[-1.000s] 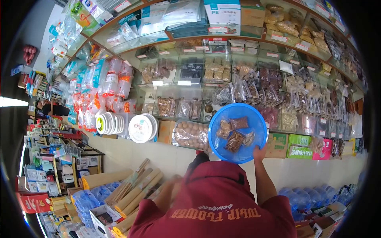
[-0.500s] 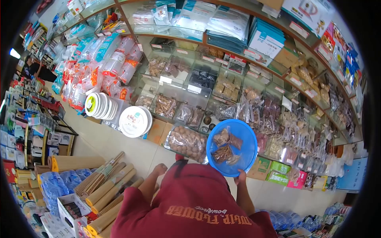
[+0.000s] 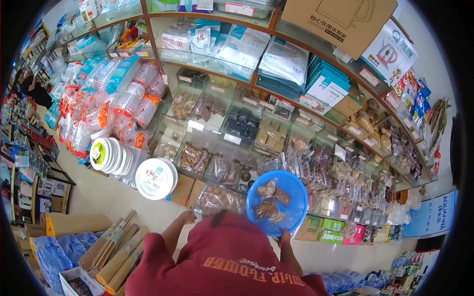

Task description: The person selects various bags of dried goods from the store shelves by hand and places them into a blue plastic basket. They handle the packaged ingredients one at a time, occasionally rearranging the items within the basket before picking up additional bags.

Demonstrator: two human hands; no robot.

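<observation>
My right hand grips the near rim of a round blue basin, which is tilted so its inside shows. Several small clear bags of brown dried goods lie in it. Low on the left, my left hand hangs in front of the shelf with nothing visible in it, its fingers loosely bent and slightly apart. Just left of the basin is a clear bag of round brown nuts or similar goods, its near edge partly hidden by my red shirt.
Glass compartments hold bagged dried goods. White round lids and wrapped plastic bottles stand left. Rolled mats and bottled water sit lower left. A cardboard box is above. Another person is at the far left.
The view has turned, so the shelves appear farther left and lower, with more of the upper shelf and box showing. My right hand still holds the basin; my left remains low.
</observation>
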